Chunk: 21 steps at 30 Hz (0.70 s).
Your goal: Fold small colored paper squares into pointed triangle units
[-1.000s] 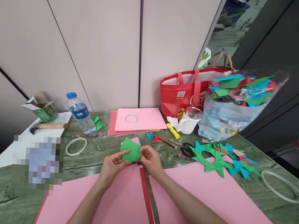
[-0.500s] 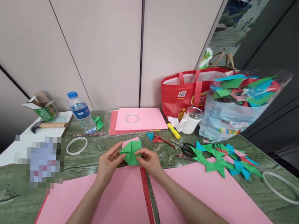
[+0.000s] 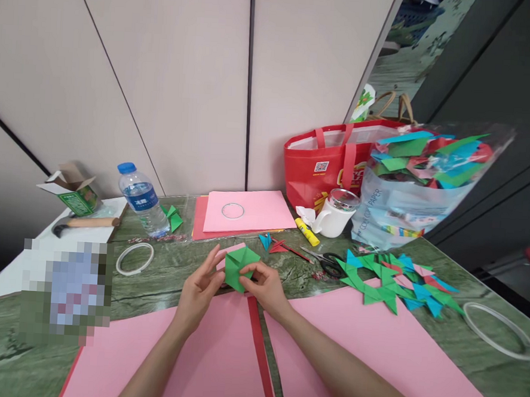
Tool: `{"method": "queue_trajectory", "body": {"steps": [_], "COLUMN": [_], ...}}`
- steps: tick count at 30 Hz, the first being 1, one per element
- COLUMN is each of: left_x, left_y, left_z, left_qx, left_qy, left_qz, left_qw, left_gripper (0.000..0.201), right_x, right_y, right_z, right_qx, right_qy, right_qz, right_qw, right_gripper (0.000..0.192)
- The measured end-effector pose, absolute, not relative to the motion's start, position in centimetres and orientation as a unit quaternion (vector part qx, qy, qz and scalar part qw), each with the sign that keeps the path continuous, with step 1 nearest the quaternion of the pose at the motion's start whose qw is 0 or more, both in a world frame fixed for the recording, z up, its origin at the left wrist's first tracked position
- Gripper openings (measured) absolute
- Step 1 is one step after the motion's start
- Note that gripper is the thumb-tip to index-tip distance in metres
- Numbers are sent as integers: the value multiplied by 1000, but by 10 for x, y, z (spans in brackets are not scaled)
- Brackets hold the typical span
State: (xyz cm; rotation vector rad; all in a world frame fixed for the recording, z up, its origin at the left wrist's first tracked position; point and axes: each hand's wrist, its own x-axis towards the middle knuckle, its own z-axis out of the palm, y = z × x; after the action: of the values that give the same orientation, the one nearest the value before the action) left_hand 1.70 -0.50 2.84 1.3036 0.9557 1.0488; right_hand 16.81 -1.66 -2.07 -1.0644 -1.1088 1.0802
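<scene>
A green marbled table (image 3: 8, 350) stands against a pale panelled wall (image 3: 174, 73). Nearest the camera, pink sheets (image 3: 385, 349) cover the table's front, with a red strip (image 3: 260, 348) lying between them. Just beyond the strip's far end, both hands meet at a folded green paper (image 3: 239, 267), held a little above the table. The right hand (image 3: 266, 288) pinches the paper's lower right edge between thumb and fingertips, the other fingers curled. The left hand (image 3: 197, 293) is half open, its fingers stretched toward the paper's left side and touching it at the edge; whether it grips is unclear.

Left of the green paper lies a white ring (image 3: 134, 258), and beyond that a water bottle (image 3: 141, 200), a hammer (image 3: 84, 224) and an opened box (image 3: 71, 191). Right of the paper lies a heap of folded pieces (image 3: 392, 281) in green, blue and pink, with another ring (image 3: 502, 330) further right. Just behind the paper lie scissors (image 3: 326, 260), a glue stick (image 3: 306, 231) and a white mug (image 3: 334, 215). Further back are a pink stack (image 3: 246, 212), a red bag (image 3: 327, 163) and a clear bag (image 3: 423, 178) full of folded pieces.
</scene>
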Motion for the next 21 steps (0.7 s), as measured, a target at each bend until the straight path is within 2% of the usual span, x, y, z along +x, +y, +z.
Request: {"method": "queue_trajectory", "body": {"steps": [5,11,16,19,21], "left_x": [15,13,11,11,11], "left_y": [-3,3,3,2,1], "left_z": [22,16,19,20,19], "left_qx": [574,472,485,493,496], "left_qy": [449,462,455,457,455], "left_qz": [414,471,452,443,432], "left_qw": [545,585,594,594,600], "left_gripper": [30,33,31,33,34], "right_x": [168,167,165,165,166], "right_y": [-18,-24,-26,-26,-26], "right_z": [-17,-6,-11,-13,-12], "right_qx": [-457,-404,-399,-416,-439], "right_qy": [-500,-575,-547,-526,-529], "right_qz": [459,472,504,520,494], "right_qw": [575,533,537,528,532], "right_gripper": [10,26,18,26,24]}}
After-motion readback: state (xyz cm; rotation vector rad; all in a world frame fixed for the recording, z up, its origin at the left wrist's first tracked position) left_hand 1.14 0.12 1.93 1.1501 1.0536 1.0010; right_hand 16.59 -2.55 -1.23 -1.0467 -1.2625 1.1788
